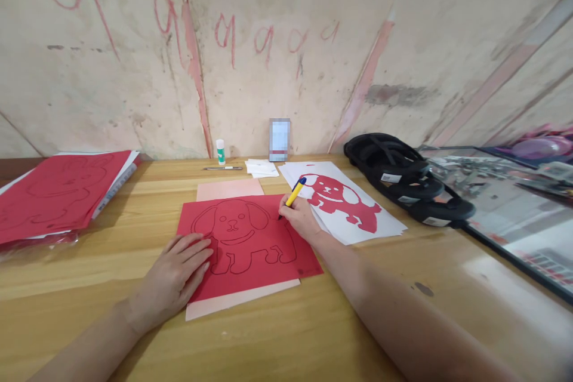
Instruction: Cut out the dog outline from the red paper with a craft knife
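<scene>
A sheet of red paper (259, 227) lies in front of me with a dog outline drawn on it in dark lines. My right hand (299, 218) is closed around a yellow marker with a blue end (294, 193), its tip at the upper right of the drawing. Flat on the sheet's left edge rests my left hand (179, 271), fingers stretched out and holding nothing. Under the red sheet a pale pink sheet (230, 189) sticks out at top and bottom. To the right, a white sheet (380, 224) bears a red cut-paper dog (340, 194).
A stack of red and white papers (67, 191) sits at the left. Along the wall are a glue stick (221, 152), a pen (224, 168), white paper scraps (262, 168) and an upright phone (280, 140). Black padded objects (398, 173) lie at the right, by a glass-topped surface (528, 250).
</scene>
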A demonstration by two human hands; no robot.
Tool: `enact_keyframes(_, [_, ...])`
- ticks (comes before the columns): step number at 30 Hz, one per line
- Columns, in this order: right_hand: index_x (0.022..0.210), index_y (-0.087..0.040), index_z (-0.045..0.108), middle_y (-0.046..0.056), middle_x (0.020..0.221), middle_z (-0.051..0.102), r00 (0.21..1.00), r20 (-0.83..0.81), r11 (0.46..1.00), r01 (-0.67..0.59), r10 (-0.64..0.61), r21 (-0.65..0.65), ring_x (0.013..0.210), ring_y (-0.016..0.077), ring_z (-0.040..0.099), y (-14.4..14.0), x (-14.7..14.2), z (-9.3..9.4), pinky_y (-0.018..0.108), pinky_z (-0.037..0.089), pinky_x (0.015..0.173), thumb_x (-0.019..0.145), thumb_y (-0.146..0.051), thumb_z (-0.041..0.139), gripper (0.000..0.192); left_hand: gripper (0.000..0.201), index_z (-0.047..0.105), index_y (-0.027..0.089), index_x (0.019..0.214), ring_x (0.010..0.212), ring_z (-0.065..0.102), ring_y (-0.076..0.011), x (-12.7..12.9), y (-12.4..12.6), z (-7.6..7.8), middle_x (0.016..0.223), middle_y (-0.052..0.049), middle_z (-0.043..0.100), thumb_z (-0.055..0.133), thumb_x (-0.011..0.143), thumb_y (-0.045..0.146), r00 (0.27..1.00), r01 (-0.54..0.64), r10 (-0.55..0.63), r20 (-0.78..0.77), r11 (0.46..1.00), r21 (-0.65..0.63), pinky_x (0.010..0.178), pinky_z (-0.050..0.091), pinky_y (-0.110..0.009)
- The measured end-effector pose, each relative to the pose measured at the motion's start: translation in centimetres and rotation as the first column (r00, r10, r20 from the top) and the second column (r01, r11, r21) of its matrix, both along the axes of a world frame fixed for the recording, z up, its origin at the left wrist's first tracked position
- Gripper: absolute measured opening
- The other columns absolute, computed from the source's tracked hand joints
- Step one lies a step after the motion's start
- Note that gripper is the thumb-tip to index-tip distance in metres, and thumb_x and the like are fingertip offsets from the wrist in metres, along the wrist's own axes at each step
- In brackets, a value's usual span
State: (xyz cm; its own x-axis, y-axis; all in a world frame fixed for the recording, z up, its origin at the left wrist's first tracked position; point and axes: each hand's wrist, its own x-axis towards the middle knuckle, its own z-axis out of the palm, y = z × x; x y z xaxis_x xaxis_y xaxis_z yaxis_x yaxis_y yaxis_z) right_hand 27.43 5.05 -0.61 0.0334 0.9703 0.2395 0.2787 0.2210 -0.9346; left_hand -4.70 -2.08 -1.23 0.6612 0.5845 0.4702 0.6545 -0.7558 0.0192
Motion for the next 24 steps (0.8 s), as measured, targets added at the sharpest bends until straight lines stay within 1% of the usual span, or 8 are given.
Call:
enact_keyframes(5, [0.055, -0.021, 0.046, -0.004, 0.052, 0.043, 1.000, 0.016, 1.000, 0.010, -0.010, -0.003, 0.053, 0.0123, 0.039, 0.07, 0.00, -0.07, 0.026, 0.031, 0.053, 0.060, -0.024, 0.050, 0.007, 0.026, 0.065, 0.023, 0.113, 0.115, 0.056, -0.0243, -0.04, -0.01, 0.03, 0.119, -0.006, 0.066, 0.048, 0.093, 0.026, 1.000, 0.005, -0.005, -0.008, 1.000, 0.018, 0.097, 0.044, -0.042])
enact_keyframes(9, [0.055, -0.020, 0.047, -0.003, 0.054, 0.045, 0.999, 0.052, 1.000, 0.008, -0.008, 0.006, 0.055, 0.0128, 0.042, 0.08, 0.02, -0.10, 0.026, 0.034, 0.055, 0.060, -0.023, 0.049, 0.006, 0.027, 0.064, 0.023, 0.114, 0.117, 0.055, -0.0250, -0.01, -0.05, 0.05, 0.121, -0.006, 0.066, 0.048, 0.093, 0.026, 1.000, 0.004, -0.003, -0.026, 1.000, 0.011, 0.098, 0.043, -0.043])
enact_keyframes(12, [0.056, -0.020, 0.048, -0.003, 0.054, 0.048, 0.997, 0.072, 1.000, 0.005, -0.005, 0.010, 0.056, 0.0130, 0.044, -0.02, -0.03, 0.02, 0.026, 0.035, 0.057, 0.060, -0.022, 0.049, 0.005, 0.026, 0.065, 0.024, 0.113, 0.115, 0.056, -0.0246, 0.11, -0.13, 0.20, 0.120, -0.005, 0.066, 0.048, 0.093, 0.027, 1.000, -0.002, 0.002, -0.004, 1.000, 0.004, 0.098, 0.044, -0.042])
enact_keyframes(19, [0.056, -0.020, 0.047, -0.003, 0.054, 0.048, 0.996, 0.085, 1.000, 0.015, -0.016, 0.014, 0.056, 0.0135, 0.044, -0.08, -0.10, 0.10, 0.026, 0.034, 0.056, 0.060, -0.024, 0.050, 0.006, 0.027, 0.065, 0.023, 0.114, 0.116, 0.055, -0.0244, 0.11, -0.19, 0.22, 0.120, -0.006, 0.066, 0.047, 0.093, 0.027, 1.000, -0.012, 0.012, -0.008, 1.000, -0.011, 0.099, 0.043, -0.043])
enact_keyframes(24, [0.055, -0.021, 0.046, -0.003, 0.052, 0.046, 0.998, 0.053, 1.000, 0.023, -0.023, 0.015, 0.054, 0.0128, 0.041, -0.04, -0.05, 0.03, 0.026, 0.032, 0.054, 0.060, -0.024, 0.049, 0.007, 0.026, 0.064, 0.022, 0.113, 0.116, 0.055, -0.0256, -0.05, -0.14, 0.07, 0.122, -0.005, 0.065, 0.048, 0.093, 0.025, 0.999, -0.002, 0.002, -0.036, 1.000, 0.013, 0.098, 0.042, -0.045])
